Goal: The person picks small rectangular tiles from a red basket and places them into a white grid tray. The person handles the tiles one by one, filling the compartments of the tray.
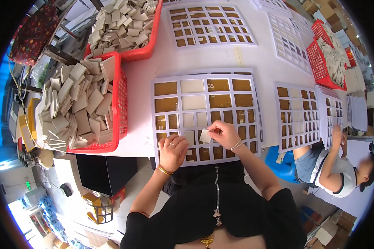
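My right hand (224,134) pinches a small flat off-white square piece (205,136) between thumb and fingers, just over the lower middle of a white grid frame (178,92). The frame lies in front of me with another beneath it. Brown backing shows through many of its openings, while several in the second and third columns are filled with off-white pieces (193,101). At the frame's lower left rests my left hand (172,151), fingers curled, fingertips beside a filled opening. Whatever may be under those fingers is hidden.
Red baskets (122,99) heaped with off-white pieces (79,99) stand at the left. More grid frames (212,25) lie across the white table (139,76). At right, a co-worker (332,170) reaches over another frame (297,114); further red baskets (320,60) stand beyond.
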{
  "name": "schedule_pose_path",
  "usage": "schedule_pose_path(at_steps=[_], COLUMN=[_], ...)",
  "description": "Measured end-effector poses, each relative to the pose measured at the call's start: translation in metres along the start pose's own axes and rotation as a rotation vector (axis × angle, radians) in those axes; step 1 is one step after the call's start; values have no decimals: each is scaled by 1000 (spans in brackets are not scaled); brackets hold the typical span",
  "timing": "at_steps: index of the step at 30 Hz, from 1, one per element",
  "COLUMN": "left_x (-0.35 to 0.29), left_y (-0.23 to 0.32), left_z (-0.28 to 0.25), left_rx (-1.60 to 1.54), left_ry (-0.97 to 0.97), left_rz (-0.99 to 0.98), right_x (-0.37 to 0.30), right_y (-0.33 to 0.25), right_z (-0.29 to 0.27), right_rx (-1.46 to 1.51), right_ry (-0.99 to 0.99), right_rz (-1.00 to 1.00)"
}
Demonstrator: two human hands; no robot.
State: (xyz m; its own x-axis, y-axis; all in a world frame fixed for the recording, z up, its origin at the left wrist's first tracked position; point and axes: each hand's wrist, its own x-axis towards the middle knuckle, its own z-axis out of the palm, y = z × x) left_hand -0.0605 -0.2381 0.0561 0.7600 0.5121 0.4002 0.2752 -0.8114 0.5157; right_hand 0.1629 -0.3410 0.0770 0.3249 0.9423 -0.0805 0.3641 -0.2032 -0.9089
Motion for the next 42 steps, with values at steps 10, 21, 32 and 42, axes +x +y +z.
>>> schedule_pose_path(at_steps=[10,21,32,42], left_x=[6,-1,14,-41], left_y=[-13,8,-4,-71], left_z=[-8,0,1,7], left_rx=[-15,173,138,95], left_ry=[11,-84,-186,94], left_rz=[116,98,96,-632], right_x=[7,-5,-16,-56], right_y=[4,-3,-8,69], right_z=[18,22,19,-72], right_rx=[-437,-646,-786,-865], right_ry=[15,160,-85,749], right_rz=[-297,-405,-288,34])
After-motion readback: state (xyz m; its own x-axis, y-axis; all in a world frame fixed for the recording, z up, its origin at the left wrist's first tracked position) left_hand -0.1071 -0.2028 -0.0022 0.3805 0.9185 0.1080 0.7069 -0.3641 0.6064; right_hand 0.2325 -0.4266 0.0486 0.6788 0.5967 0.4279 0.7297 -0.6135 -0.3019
